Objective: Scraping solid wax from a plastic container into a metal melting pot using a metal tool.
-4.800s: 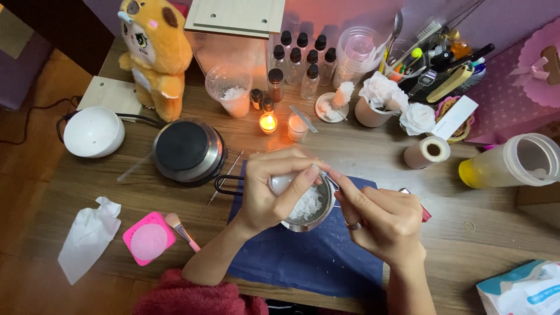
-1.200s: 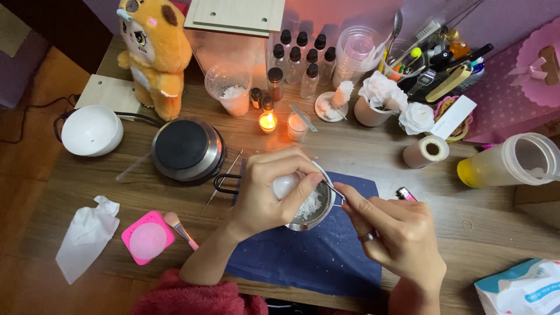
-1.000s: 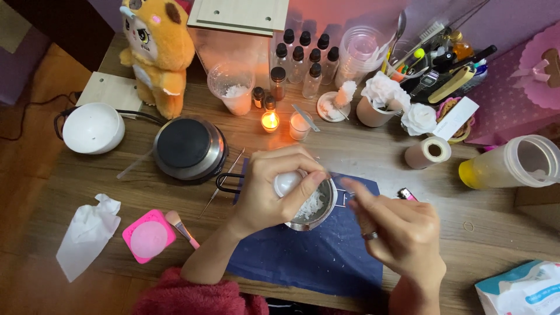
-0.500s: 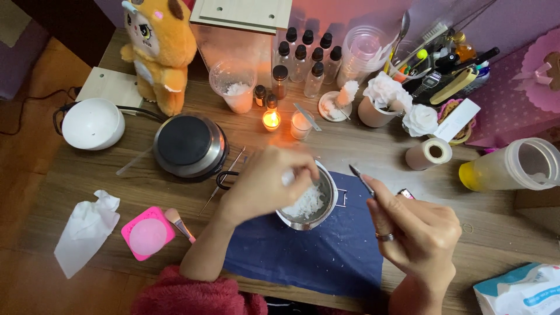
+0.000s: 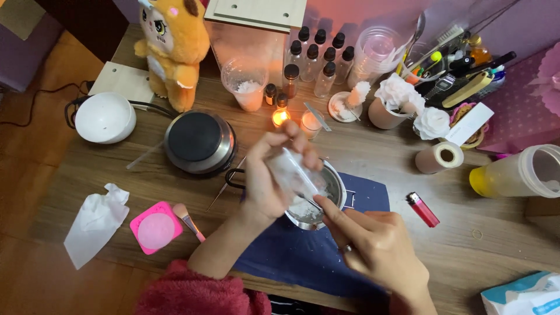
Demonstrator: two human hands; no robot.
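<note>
A: White and blurred, what does the left hand hold?
B: A small pale container, gripped with fingers curled round it, tilted above the steel pot.

A: And the right hand?
B: Its thumb and forefinger are pressed together on a thin metal tool; the tip points into the pot, just under the container.

A: Where does the pot stand?
B: On a dark blue cloth spread on the wooden counter. White flakes lie inside the pot, and its black handle sticks out to the left.

A: What lies beside the cloth?
B: Right of it, a red lighter. Left of it, a pink brush next to a pink square mould and a crumpled white tissue.

A: Further out?
B: A round hotplate just beyond the handle, a white bowl-shaped device further left, a lit candle, a row of black-capped bottles, an orange plush toy, and a yellow-bottomed plastic jar lying on its side at the right edge.
</note>
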